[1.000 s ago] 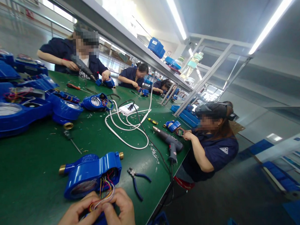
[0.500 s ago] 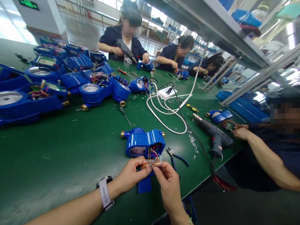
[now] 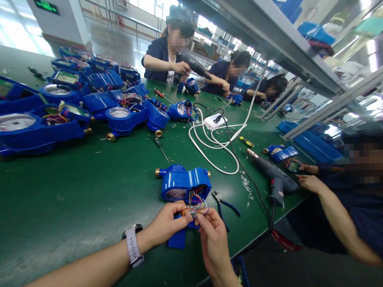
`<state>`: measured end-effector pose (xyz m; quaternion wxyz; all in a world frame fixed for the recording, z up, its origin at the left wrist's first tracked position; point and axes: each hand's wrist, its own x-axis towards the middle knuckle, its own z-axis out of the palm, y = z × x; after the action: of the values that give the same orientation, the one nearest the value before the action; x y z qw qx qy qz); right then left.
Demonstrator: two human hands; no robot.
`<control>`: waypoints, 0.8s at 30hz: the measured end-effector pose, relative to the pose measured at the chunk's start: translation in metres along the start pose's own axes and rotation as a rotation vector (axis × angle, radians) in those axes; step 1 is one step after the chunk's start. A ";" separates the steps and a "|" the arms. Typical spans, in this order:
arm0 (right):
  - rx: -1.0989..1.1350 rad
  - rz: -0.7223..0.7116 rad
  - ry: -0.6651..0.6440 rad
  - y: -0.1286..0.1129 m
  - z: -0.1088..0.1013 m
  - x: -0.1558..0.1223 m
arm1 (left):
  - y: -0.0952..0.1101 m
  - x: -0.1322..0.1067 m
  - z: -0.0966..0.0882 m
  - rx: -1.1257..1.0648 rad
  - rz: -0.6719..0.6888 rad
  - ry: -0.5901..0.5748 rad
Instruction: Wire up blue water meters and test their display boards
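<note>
A blue water meter (image 3: 185, 180) with brass ends lies on the green table in front of me. From its open compartment come thin coloured wires (image 3: 196, 198). My left hand (image 3: 171, 223) pinches some of these wires between thumb and fingertips. My right hand (image 3: 212, 235) is closed on the wires just beside it, thumb against fingers. Exactly which strands each hand has is too small to make out. Under the hands lies a blue cover (image 3: 176, 239), partly hidden by them. Blue-handled cutting pliers (image 3: 226, 204) rest open to the right of the meter.
Many blue meters (image 3: 124, 116) are heaped at the left. A screwdriver (image 3: 162, 148), a white power strip (image 3: 214, 121) with looped cable and a heat gun (image 3: 274, 174) lie beyond the pliers and meter. Co-workers sit along the far side and at the right (image 3: 353, 209).
Both my hands stay at the wires, with slight finger shifts. The blue cover beneath has swung a little left. Across the table a co-worker's heat gun has been raised to the right.
</note>
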<state>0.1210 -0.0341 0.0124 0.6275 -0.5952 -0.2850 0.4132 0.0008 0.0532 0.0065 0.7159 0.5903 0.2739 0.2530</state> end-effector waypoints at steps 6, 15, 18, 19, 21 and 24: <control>-0.104 -0.116 0.001 0.019 -0.008 0.000 | -0.001 0.000 0.000 0.033 0.022 0.042; -0.375 -0.393 0.005 0.044 -0.033 -0.016 | -0.011 -0.003 0.010 -0.120 0.020 0.167; -0.401 -0.462 0.009 0.044 -0.034 -0.014 | -0.013 -0.010 0.016 -0.150 0.052 0.217; -0.402 -0.483 0.014 0.043 -0.034 -0.012 | -0.013 -0.012 0.018 -0.167 0.064 0.242; -0.399 -0.520 0.022 0.043 -0.033 -0.010 | -0.013 -0.015 0.020 -0.200 0.079 0.294; -0.380 -0.554 0.023 0.043 -0.032 -0.008 | -0.012 -0.017 0.020 -0.233 0.072 0.353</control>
<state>0.1361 -0.0596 -0.0324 0.5971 -0.6061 -0.5007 0.1594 0.0025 0.0252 -0.0008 0.7106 0.4598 0.3426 0.4078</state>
